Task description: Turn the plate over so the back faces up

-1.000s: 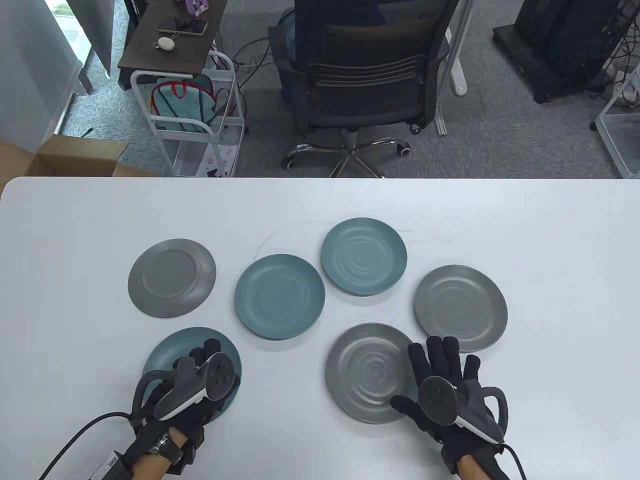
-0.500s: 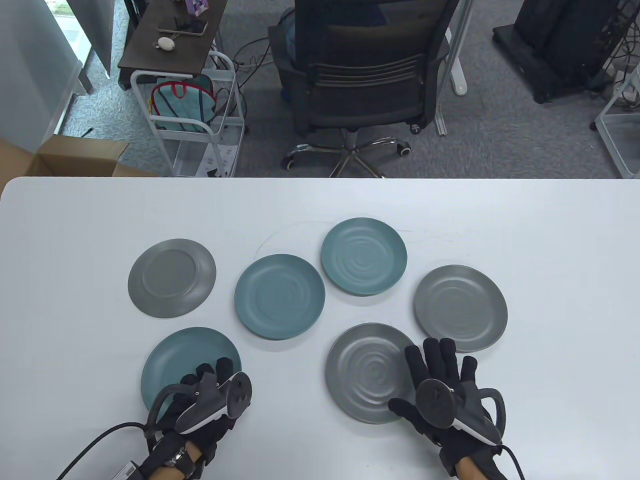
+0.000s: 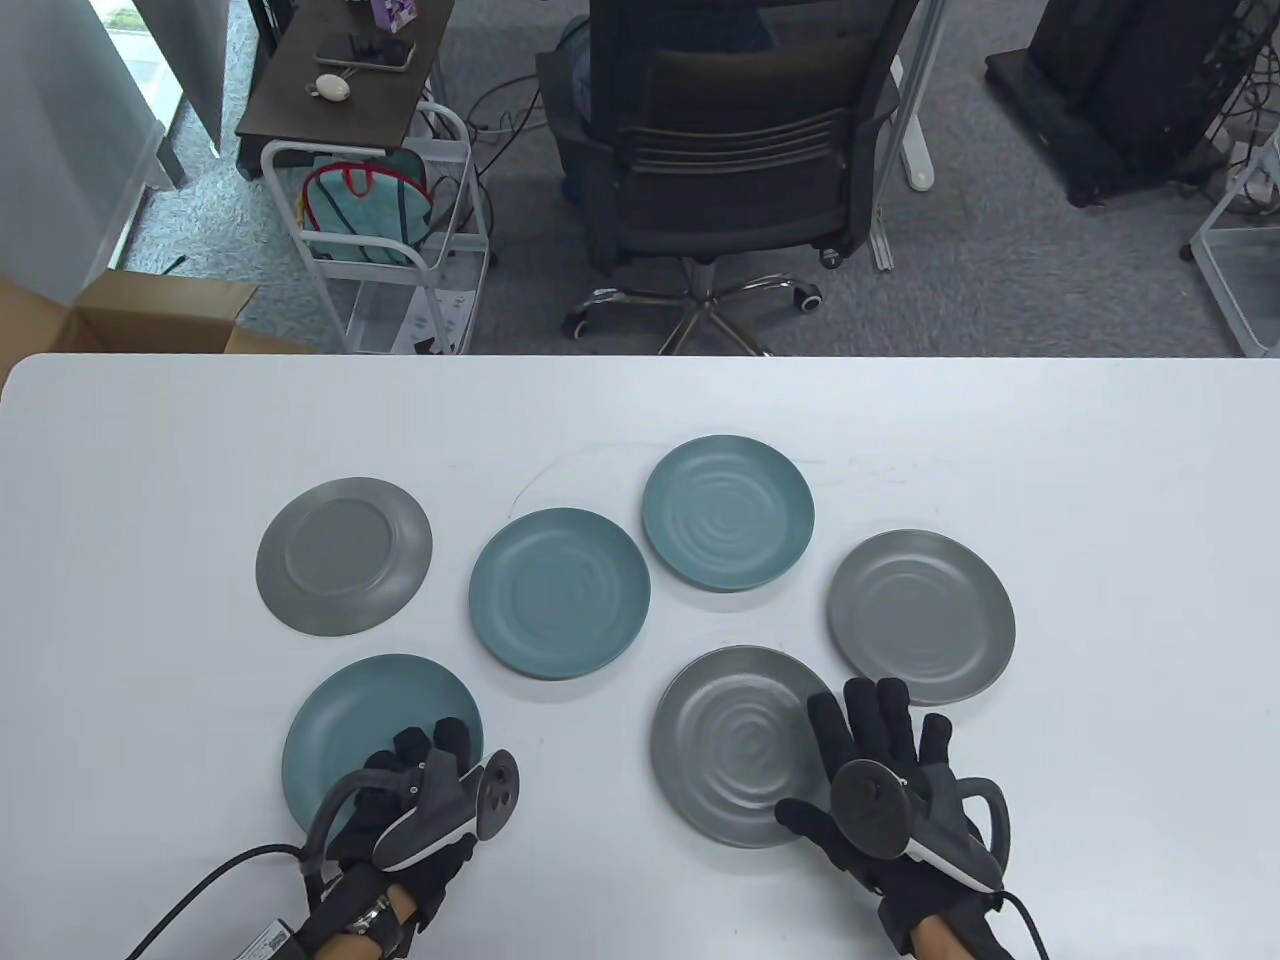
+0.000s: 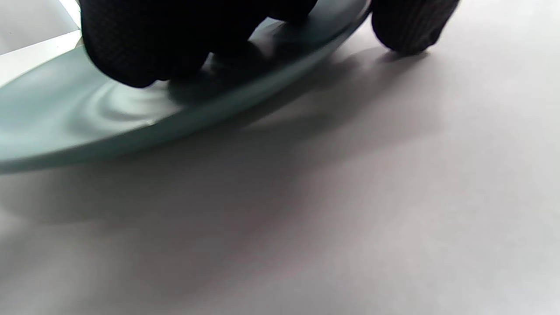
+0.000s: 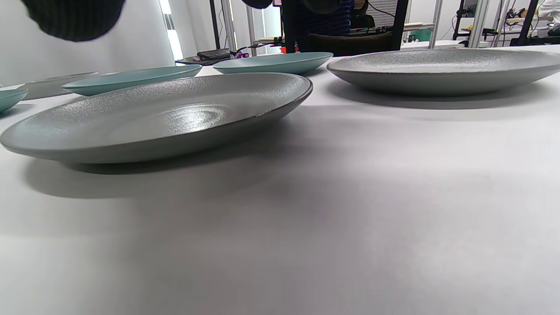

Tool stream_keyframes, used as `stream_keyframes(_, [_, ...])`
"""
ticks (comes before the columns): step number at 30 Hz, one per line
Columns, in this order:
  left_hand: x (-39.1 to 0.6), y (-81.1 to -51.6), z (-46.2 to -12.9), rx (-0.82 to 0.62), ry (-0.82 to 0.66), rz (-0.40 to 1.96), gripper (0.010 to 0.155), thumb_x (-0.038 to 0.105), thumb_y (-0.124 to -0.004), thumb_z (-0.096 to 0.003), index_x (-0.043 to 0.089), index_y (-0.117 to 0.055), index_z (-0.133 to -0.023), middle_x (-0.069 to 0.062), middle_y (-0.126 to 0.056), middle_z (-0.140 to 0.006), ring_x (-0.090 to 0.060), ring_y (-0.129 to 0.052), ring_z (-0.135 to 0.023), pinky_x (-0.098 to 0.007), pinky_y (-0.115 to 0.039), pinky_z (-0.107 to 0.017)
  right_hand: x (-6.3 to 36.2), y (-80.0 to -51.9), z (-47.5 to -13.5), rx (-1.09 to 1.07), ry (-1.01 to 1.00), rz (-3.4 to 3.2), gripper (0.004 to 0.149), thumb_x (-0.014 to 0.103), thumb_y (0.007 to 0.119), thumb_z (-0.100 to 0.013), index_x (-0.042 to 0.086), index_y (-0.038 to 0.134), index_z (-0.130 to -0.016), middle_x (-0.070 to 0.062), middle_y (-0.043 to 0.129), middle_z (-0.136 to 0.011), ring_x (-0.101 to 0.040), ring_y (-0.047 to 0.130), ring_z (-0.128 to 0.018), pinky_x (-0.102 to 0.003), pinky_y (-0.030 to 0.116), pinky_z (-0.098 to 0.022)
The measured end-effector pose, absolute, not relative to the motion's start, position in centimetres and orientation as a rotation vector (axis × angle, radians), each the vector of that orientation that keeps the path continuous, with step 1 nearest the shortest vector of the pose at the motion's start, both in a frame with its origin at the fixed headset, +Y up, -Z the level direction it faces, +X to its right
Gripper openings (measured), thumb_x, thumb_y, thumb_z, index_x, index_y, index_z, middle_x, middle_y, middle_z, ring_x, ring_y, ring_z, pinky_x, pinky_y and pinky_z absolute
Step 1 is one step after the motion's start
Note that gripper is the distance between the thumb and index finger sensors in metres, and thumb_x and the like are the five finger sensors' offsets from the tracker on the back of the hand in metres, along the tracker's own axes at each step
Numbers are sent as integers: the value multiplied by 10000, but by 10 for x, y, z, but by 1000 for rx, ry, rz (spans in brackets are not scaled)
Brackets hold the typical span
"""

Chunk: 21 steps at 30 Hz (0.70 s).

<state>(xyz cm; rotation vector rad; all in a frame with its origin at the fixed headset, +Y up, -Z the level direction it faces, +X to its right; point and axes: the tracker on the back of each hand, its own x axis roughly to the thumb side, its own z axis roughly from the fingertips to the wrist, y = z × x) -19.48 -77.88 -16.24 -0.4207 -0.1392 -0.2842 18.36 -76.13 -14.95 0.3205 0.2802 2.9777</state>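
Note:
A teal plate [image 3: 355, 725] lies face up at the near left of the white table [image 3: 1100, 470]. My left hand [image 3: 440, 765] is at its near-right rim. In the left wrist view my fingers [image 4: 144, 48] press on the plate's face [image 4: 65, 118] and my thumb [image 4: 407, 26] sits against the rim's edge. My right hand [image 3: 850, 760] lies flat and open with its fingers spread, over the right rim of a near grey plate [image 3: 730, 745], which also shows in the right wrist view [image 5: 157, 118]. That hand holds nothing.
A grey plate [image 3: 343, 556] at the far left lies back up, its foot ring showing. Two teal plates [image 3: 559, 593] [image 3: 727, 512] and a grey plate [image 3: 920, 615] lie face up in the middle and on the right. An office chair [image 3: 730, 150] stands beyond the table.
My left hand has slid back and to the right, from the middle of the teal plate to its near-right rim. The plate and my right hand have hardly moved.

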Motion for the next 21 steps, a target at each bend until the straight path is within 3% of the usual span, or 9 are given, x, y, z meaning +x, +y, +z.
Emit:
stream_keyframes(7, [-193, -778, -163, -410, -144, -272, 782, 526, -675, -564, 23, -480, -1130, -335, -644, -998, -551, -881, -800, -456, -900, -462, 184, -761, -149, 317, 276, 2971, 948, 675, 647, -453, 161, 244, -1142, -239, 214, -1192, -484, 165, -1079, -742, 227, -718])
stream_keyframes(21, [-196, -747, -165, -375, -152, -99, 699, 448, -647, -588, 5, -511, -1113, -300, -684, -990, -528, -922, -772, -373, -936, -375, 185, -760, -149, 317, 283, 2957, 946, 674, 646, -454, 163, 245, -1141, -237, 213, -1193, -484, 165, -1078, -741, 229, -719])
